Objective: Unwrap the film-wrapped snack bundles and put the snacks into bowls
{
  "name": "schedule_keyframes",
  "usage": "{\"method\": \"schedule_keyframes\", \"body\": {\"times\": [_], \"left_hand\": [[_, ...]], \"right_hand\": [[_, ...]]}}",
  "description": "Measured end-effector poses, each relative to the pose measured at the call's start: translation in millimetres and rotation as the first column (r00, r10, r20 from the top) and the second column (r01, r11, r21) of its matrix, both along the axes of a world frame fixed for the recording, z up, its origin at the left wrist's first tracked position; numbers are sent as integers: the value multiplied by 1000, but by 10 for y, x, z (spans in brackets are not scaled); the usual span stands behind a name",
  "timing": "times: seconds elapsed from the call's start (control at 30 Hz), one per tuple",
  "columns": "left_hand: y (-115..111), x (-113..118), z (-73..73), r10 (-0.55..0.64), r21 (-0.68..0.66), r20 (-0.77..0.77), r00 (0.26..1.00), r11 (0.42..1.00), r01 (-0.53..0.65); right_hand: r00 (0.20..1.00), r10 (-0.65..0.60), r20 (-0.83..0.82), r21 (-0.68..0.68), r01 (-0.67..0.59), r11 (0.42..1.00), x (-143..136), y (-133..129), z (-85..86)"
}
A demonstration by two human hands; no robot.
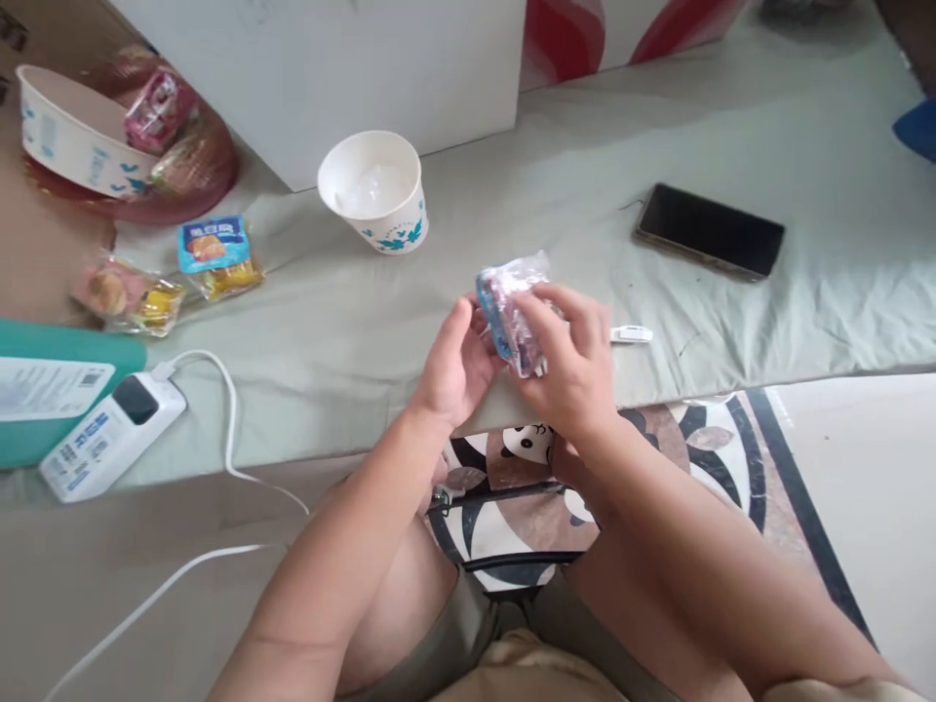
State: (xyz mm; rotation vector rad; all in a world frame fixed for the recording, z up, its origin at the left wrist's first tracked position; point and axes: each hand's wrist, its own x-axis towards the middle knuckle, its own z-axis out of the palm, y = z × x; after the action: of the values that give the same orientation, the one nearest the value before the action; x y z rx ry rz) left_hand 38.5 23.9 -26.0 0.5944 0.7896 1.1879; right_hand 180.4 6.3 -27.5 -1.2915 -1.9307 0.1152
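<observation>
A small clear plastic packet (514, 307) with blue and reddish print is held between both hands over the cloth's front edge. My right hand (566, 361) grips it from the right, fingers bent over its top. My left hand (457, 366) is closed around its left side, thumb raised; some of its fingers are hidden behind the packet. A white paper cup (399, 219) with blue leaf print stands upright beyond my hands, with clear plastic inside. Just right of my right hand lies a small white stick-like object (631, 334), partly hidden.
A dark phone (709, 231) lies at the right. Snack packets (212, 244), a paper bowl (73, 141) on a red tray (215, 161), a green container (44, 390) and a white power strip (109, 439) with a cable occupy the left. A large white box (366, 68) stands behind.
</observation>
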Motion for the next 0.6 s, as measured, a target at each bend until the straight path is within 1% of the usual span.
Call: {"method": "schedule_keyframes", "body": {"times": [0.03, 0.07, 0.13, 0.17, 0.2, 0.23, 0.27, 0.3, 0.33, 0.37, 0.4, 0.43, 0.5, 0.57, 0.6], "left_hand": [[4, -16, 11, -29, 7, -11, 1000, 1000, 30], [9, -37, 21, -37, 11, -41, 998, 999, 37], [31, -91, 24, 10, 4, -136, 991, 1000, -10], [49, -126, 17, 46, 0, -185, 982, 999, -47], [72, -165, 3, 84, 3, -228, 970, 996, -85], [98, -209, -16, 121, 22, -262, 957, 993, -119], [124, -257, -40, 160, 57, -292, 943, 987, -150], [149, -306, -66, 200, 105, -317, 927, 979, -176], [168, -354, -95, 241, 160, -338, 910, 967, -197], [182, -399, -124, 279, 214, -361, 890, 954, -212], [188, -441, -151, 306, 259, -388, 869, 941, -216], [187, -476, -176, 320, 293, -418, 850, 933, -208], [168, -531, -217, 315, 323, -478, 820, 931, -170], [137, -566, -248, 280, 326, -521, 807, 938, -115], [121, -578, -262, 262, 333, -534, 804, 939, -85]], "right_hand": [[999, 29, 15, -32, -29, 999, -14, 13, -3], [996, 89, 11, -62, -89, 994, -20, 23, 4], [965, 260, -42, -97, -263, 960, 6, 33, 46], [944, 320, -76, -104, -327, 939, 39, 37, 75], [937, 336, -101, -116, -346, 931, 83, 42, 103], [948, 302, -104, -139, -314, 939, 137, 50, 125], [972, 219, -83, -172, -231, 958, 196, 62, 137], [994, 108, -37, -212, -113, 971, 257, 76, 135], [1000, -2, 30, -248, 10, 969, 316, 92, 121], [991, -87, 105, -280, 113, 953, 372, 108, 96], [975, -134, 175, -313, 184, 932, 420, 122, 65], [961, -150, 231, -347, 225, 910, 460, 132, 32], [948, -135, 288, -405, 248, 880, 510, 145, -13], [953, -128, 274, -423, 239, 874, 515, 149, -12], [961, -138, 239, -422, 231, 877, 500, 147, 8]]}}
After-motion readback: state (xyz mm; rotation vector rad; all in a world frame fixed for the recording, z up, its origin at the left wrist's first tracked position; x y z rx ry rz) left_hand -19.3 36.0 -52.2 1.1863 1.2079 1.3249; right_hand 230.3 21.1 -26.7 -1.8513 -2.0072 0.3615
